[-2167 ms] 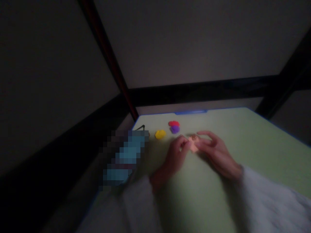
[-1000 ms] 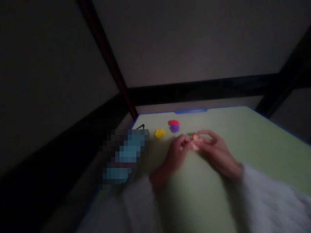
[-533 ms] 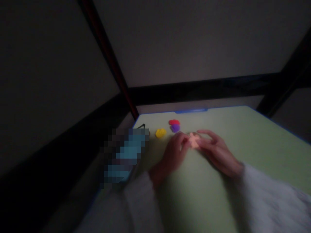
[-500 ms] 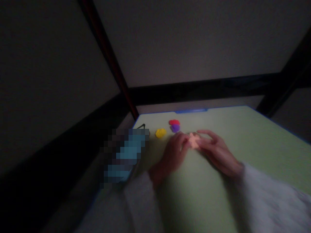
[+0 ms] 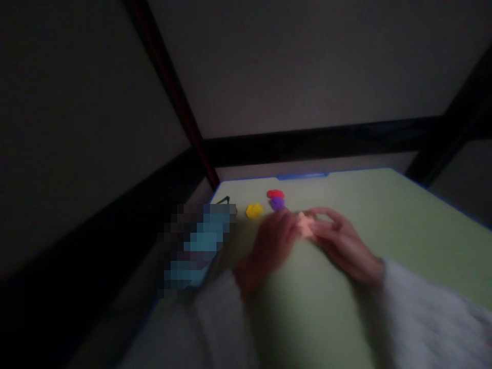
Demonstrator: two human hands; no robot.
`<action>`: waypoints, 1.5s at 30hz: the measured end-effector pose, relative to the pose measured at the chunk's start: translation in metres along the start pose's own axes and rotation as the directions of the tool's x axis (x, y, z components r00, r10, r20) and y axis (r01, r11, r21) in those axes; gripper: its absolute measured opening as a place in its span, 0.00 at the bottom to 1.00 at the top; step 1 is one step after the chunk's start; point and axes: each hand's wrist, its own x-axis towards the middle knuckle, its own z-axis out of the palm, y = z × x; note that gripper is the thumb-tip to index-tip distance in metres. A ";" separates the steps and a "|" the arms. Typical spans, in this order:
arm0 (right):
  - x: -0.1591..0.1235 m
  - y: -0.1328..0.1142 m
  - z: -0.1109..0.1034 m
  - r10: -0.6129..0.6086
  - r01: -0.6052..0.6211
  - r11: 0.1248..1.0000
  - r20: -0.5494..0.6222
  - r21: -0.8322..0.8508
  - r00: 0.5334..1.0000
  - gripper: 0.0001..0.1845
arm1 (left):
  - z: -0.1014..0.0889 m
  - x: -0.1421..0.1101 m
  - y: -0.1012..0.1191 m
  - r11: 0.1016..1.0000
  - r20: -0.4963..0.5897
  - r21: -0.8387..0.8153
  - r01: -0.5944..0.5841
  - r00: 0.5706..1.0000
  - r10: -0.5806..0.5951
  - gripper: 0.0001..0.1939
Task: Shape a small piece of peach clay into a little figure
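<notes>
A small pale pink piece of modelling clay (image 5: 305,226), with a lobed, flower-like outline, is held between my two hands over the table. My right hand (image 5: 344,243) pinches it from the right, thumb on the near face and index finger arched behind. From the left, the curled fingers of my left hand (image 5: 271,243) close on its edge; their tips are blurred and partly hidden. Just beyond my left hand lies a purple clay lump (image 5: 277,203), touching or overlapping a flat red one (image 5: 275,194). To their left sits a yellow lobed clay piece (image 5: 254,210).
The pale green table (image 5: 407,230) has a blue rim and a blue bar (image 5: 303,176) at its far edge. A pixelated light-blue object (image 5: 202,241), perhaps a screen, lies along the left side. Behind the table stands a dark-trimmed wall (image 5: 319,66).
My left hand has turned slightly, its fingers shifting over the clay's left edge. The pink piece has tilted a little and moved slightly left. The other clay pieces stay put.
</notes>
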 end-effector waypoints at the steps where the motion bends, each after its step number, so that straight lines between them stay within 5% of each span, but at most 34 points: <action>1: 0.001 0.000 -0.001 0.008 -0.008 1.000 -0.008 0.004 1.000 0.22 | 0.002 0.000 -0.001 0.994 -0.014 -0.101 0.046 0.999 -0.048 0.08; 4: 0.002 0.001 -0.003 0.026 -0.026 1.000 -0.025 0.015 0.999 0.21 | 0.006 -0.001 -0.003 0.946 0.027 -0.303 0.117 0.993 -0.115 0.08; 7: 0.003 0.001 -0.004 0.029 -0.028 0.999 -0.022 0.021 0.999 0.20 | 0.006 -0.002 -0.003 0.944 0.058 -0.315 0.100 0.995 -0.086 0.08; 16: 0.001 -0.001 -0.004 0.030 -0.030 0.999 -0.005 -0.009 1.000 0.20 | -0.003 0.001 -0.008 0.968 0.168 0.166 -0.187 0.973 0.159 0.09; 19: 0.001 -0.001 -0.004 0.021 -0.021 1.000 -0.011 -0.016 1.000 0.20 | -0.003 0.001 -0.009 0.961 0.166 0.168 -0.220 0.967 0.193 0.09; 23: 0.001 -0.001 -0.004 0.002 -0.003 0.999 -0.015 -0.032 1.000 0.23 | 0.001 0.002 -0.003 0.972 0.050 -0.224 0.068 0.997 -0.058 0.12; 26: 0.001 0.001 -0.003 -0.039 0.038 0.996 -0.015 -0.077 0.999 0.24 | 0.005 0.004 0.001 0.768 0.125 -0.556 0.319 0.945 -0.302 0.16; 28: 0.002 0.002 -0.003 -0.062 0.060 0.992 -0.016 -0.112 0.998 0.24 | 0.007 0.005 0.002 0.667 0.208 -0.635 0.390 0.918 -0.338 0.15; 45: 0.000 0.003 -0.003 -0.050 0.041 0.986 -0.056 -0.161 0.997 0.25 | 0.017 0.004 -0.006 0.600 0.314 -0.681 0.420 0.908 -0.279 0.12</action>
